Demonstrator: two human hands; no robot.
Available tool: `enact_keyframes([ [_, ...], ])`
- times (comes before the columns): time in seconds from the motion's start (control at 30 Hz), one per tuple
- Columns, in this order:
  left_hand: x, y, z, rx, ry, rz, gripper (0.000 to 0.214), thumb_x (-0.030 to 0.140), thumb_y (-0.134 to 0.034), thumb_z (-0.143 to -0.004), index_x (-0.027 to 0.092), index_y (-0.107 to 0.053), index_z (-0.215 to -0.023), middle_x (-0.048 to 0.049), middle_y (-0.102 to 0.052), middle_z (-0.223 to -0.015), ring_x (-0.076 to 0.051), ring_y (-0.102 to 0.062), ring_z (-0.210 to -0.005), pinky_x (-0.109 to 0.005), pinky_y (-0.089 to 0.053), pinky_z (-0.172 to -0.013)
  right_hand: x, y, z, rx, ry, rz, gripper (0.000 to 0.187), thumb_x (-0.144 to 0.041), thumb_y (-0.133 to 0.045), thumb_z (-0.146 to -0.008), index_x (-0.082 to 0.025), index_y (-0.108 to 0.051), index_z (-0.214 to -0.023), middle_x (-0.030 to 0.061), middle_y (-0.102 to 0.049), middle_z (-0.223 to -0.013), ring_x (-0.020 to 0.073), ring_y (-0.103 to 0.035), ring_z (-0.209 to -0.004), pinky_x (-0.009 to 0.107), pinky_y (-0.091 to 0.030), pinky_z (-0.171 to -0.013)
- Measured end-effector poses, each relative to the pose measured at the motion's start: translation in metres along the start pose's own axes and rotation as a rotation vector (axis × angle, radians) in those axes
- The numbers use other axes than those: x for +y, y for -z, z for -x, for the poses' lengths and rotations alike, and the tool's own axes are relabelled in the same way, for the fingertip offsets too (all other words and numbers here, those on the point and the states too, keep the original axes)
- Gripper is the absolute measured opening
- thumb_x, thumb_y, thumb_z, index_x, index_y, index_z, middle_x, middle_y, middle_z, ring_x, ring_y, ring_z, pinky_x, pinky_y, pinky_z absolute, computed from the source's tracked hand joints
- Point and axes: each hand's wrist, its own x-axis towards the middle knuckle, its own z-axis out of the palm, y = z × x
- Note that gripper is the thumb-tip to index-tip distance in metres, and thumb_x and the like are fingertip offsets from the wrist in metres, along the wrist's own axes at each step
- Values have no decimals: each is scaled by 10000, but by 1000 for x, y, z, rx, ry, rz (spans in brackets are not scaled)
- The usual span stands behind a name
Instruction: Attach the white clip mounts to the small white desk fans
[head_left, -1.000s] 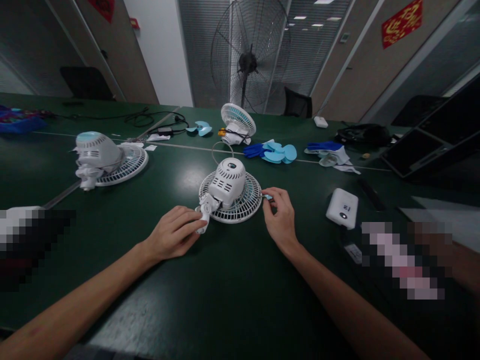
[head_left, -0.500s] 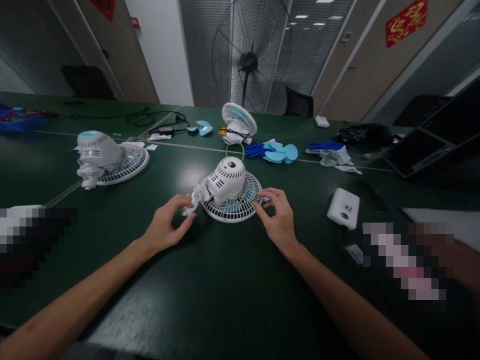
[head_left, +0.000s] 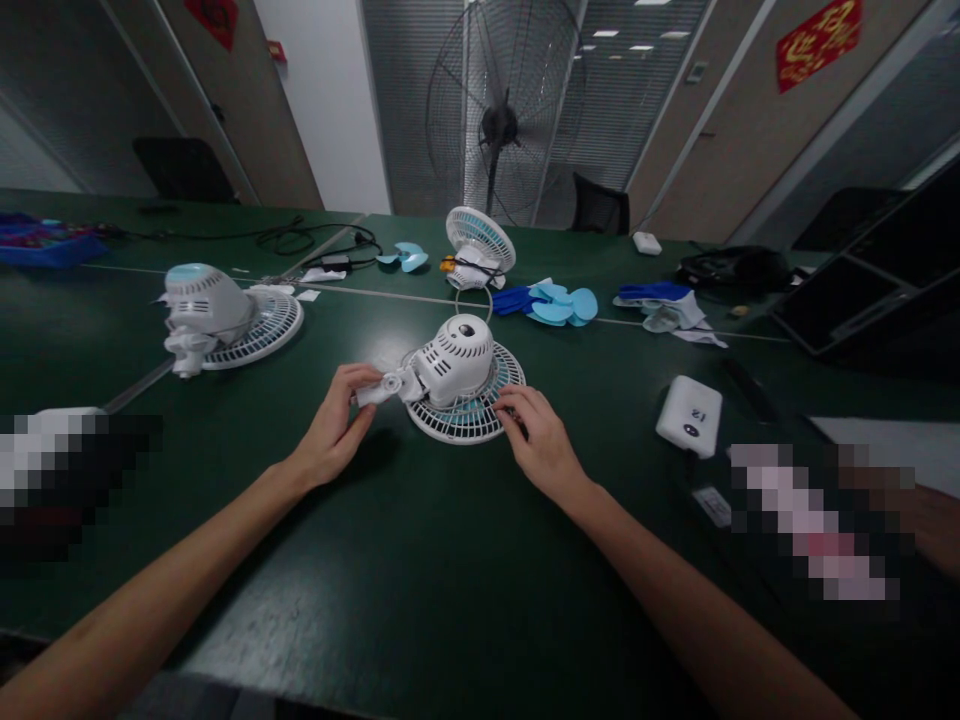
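Note:
A small white fan (head_left: 454,365) lies grille-down on the green table in front of me, its motor housing upward and pale blue blades showing through the ribs. My left hand (head_left: 341,415) pinches the white bracket (head_left: 373,391) that sticks out from the fan's left side. Over the right front edge of the fan's grille (head_left: 457,430), my right hand (head_left: 541,440) has thumb and fingertips drawn together. What sits between those fingertips, if anything, is too small to make out.
A second white fan (head_left: 210,315) lies at left, and a third (head_left: 480,245) stands behind. Blue blades (head_left: 562,304), another blade set (head_left: 403,257), gloves (head_left: 660,305) and a white box (head_left: 690,415) lie around. Another person's arm (head_left: 930,510) is at right.
My left hand has raised the bracket, which now points more straight out to the left. My right hand has moved left, from beside the grille to over its edge, fingers closer together.

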Motion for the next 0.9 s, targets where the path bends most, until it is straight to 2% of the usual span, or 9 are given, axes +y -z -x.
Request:
enact_keyframes([
  [0.2,3,-8,2,-50,42,59,336,230,-504,-1035,181,-542,-1365,-162,-556,-1419,-294,-546,-1332,-494,-455,-1124,0,1,1,17,3,3,176,-178,-552,-1022,-232,-681,-1129,97,-655,-1269,276,-618,-1203,516,-547,-1028],
  [0.37,4,-7,2,-57,93,50,408,270,-509,-1046,186,-535,-1445,-154,-574,-1475,-298,-542,-1375,-505,-406,-1187,-3,1,4,83,-5,-46,292,-176,-534,-1037,-254,-625,-1303,98,-649,-1312,265,-638,-1206,518,-566,-1043],
  [0.47,3,-7,2,-50,70,34,407,271,-516,-1044,190,-562,-1440,-145,-582,-1485,-295,-547,-1382,-501,-410,-1196,-14,-4,6,83,61,-87,321,-179,-553,-1039,-268,-601,-1344,81,-674,-1276,249,-657,-1184,498,-580,-1040],
  [0.53,2,-7,2,-53,57,22,412,266,-519,-1044,193,-557,-1448,-144,-582,-1488,-291,-548,-1384,-505,-414,-1198,-25,-8,7,58,100,-136,336,-195,-596,-1029,-267,-588,-1357,76,-681,-1261,229,-681,-1122,452,-621,-977],
  [0.7,2,-10,6,-59,27,7,410,255,-527,-1046,201,-556,-1451,-147,-572,-1498,-294,-539,-1397,-519,-416,-1202,-53,-18,4,48,133,-245,313,-180,-616,-1018,-292,-612,-1310,52,-666,-1276,208,-673,-1163,409,-643,-957],
  [0.9,14,-12,10,-98,-78,-39,453,191,-582,-1013,220,-545,-1463,-144,-559,-1484,-288,-556,-1370,-485,-461,-1175,-65,-28,-11,86,189,-211,324,-163,-565,-1036,-287,-621,-1330,68,-657,-1301,222,-640,-1244,470,-564,-1108],
])
